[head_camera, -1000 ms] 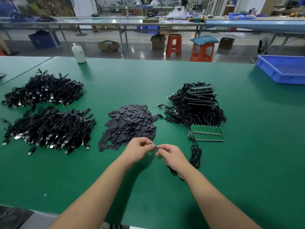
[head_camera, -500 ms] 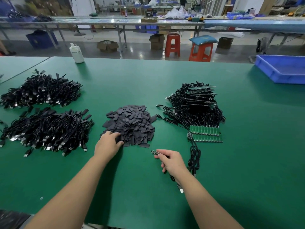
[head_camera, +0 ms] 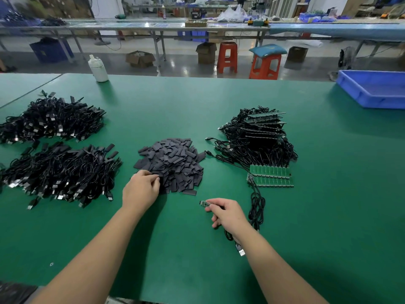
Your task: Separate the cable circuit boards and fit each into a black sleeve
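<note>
Since 1.0 s ago, left hand (head_camera: 141,189) went to sleeve pile (head_camera: 171,163), fingers pinching one (probably). Right hand (head_camera: 228,213) grips circuit board (head_camera: 204,203) above tabletop (head_camera: 328,194); light, rigid, hold by edges.

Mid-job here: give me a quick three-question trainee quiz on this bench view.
1. True or false: the right hand holds a small circuit board.
2. Where is the left hand? A) at the pile of black sleeves B) in the blue tray C) on the white bottle
3. Fill in: the joined green boards lie to the ____ of the sleeve pile.

Key: 1 true; 2 A; 3 right.
</note>
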Available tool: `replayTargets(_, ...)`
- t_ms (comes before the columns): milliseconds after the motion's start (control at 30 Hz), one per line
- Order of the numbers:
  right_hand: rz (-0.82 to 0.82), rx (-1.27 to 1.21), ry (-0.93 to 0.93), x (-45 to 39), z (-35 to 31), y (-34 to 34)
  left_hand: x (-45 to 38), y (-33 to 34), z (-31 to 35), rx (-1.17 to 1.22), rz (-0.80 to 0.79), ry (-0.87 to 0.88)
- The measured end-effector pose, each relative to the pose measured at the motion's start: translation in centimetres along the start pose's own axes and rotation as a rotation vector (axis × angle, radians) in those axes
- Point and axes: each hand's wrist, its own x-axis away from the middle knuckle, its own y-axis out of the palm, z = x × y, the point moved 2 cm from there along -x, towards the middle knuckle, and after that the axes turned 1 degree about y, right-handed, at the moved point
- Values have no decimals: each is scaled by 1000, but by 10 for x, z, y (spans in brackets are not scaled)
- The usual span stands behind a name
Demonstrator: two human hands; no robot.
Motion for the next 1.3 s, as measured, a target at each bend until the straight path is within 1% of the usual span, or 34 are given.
replayTargets(167, -9, 8, 6, 0, 0, -2, 9, -13, 8, 166, 178, -89)
replayTargets(233, -13, 1, 8, 1, 0, -3, 13, -16, 14, 306, 181, -125)
replayTargets(267, -17, -3, 8, 1, 0, -3, 16, -16, 19, 413, 135, -155)
replayTargets(300, -22, -7, 8, 1, 0, -3, 20, -14, 25, 530, 56, -183)
replayTargets(400, -42, -21, 7, 0, 1, -4, 45, 2, 52, 867, -260, -214)
replayTargets(433, -46, -25, 6, -1, 2, -5, 53, 9, 61, 961, -324, -215)
replayTargets(500, -55, -20, 3, -1, 3, -5, 68, 21, 72, 1083, -387, -231)
replayTargets(567, -66, -8, -4, -1, 3, -5, 77, 28, 78, 1129, -418, -239)
replayTargets(667, -82, 5, -14, 0, 2, -4, 81, 32, 79, 1145, -412, -225)
replayTargets(800, -85, 3, -12, 1, 1, -4, 83, 36, 73, 1129, -460, -206)
replayTargets(867, -87, 6, -4, 0, 2, -5, 84, 37, 70, 1086, -465, -198)
replayTargets(933, -94, 12, 11, -1, 3, -6, 84, 35, 69, 994, -462, -156)
replayTargets(1100, -119, 33, 21, -3, 5, -7, 79, 29, 69, 749, -341, 28)
replayTargets(1233, -123, 27, 27, -2, 3, -6, 80, 31, 69, 772, -354, -43)
replayTargets(1300, -117, 19, 27, -2, 2, -6, 81, 30, 71, 694, -304, 6)
